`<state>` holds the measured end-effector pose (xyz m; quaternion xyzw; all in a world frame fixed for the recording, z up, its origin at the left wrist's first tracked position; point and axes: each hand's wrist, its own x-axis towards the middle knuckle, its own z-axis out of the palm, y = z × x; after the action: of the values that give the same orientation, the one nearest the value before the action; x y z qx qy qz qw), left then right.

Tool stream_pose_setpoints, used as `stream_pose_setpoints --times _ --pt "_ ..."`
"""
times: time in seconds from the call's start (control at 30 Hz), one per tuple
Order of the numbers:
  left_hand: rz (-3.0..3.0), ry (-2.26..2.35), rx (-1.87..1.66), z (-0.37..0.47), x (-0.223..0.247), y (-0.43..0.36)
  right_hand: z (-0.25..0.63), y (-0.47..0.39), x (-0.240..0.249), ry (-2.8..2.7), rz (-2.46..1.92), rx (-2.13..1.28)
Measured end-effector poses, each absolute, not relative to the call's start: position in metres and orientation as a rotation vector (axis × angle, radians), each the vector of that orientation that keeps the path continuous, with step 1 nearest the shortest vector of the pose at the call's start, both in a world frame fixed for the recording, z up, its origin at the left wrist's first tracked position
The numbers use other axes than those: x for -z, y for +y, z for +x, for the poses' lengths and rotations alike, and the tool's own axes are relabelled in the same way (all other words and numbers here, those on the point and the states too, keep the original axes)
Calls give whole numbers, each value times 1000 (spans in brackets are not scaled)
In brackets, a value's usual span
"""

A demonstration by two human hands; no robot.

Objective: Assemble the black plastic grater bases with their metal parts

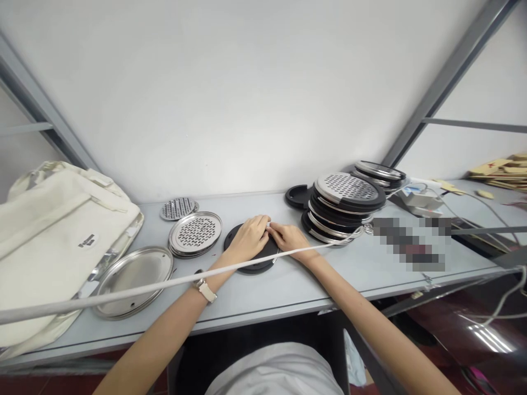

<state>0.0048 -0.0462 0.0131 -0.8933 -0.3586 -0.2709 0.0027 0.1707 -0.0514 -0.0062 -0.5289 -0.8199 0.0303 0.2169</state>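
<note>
A round black base (260, 264) lies flat on the table in front of me, partly covered by my hands. My left hand (250, 237) rests over its top, fingers curled toward its far right edge. My right hand (290, 239) meets it there, thumb and fingers pinched together. Something small and pale shows between the fingertips of both hands; its kind cannot be made out. Left of the base sit stacked round metal grater plates (195, 232), with smaller grater discs (178, 208) behind them. Closer to me lie plain steel discs (134, 277).
A tall stack of black-rimmed grater discs (348, 189) stands to the right, another black ring (297, 195) behind it. A cream bag (61, 230) fills the left end. One white cord (135, 291) stretches across the foreground. Yellow pieces (500, 173) are piled at far right.
</note>
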Motion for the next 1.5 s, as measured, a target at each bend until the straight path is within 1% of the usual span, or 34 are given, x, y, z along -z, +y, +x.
stream_pose_setpoints --times 0.13,0.33,0.53,1.1,1.5 --pt "-2763 -1148 844 5 -13 -46 170 -51 7 -2249 -1446 -127" --pt "-2750 -1142 850 5 -15 -49 169 -47 12 -2166 -1356 -284" --pt "-2739 -1153 865 5 -14 -49 171 -43 14 -2123 -1307 -344" --pt "-2823 -1131 884 4 -11 -45 174 -50 8 -2219 -1466 -246" --pt "-2954 -1135 1056 2 -8 -39 174 -50 9 -2233 -1468 -244"
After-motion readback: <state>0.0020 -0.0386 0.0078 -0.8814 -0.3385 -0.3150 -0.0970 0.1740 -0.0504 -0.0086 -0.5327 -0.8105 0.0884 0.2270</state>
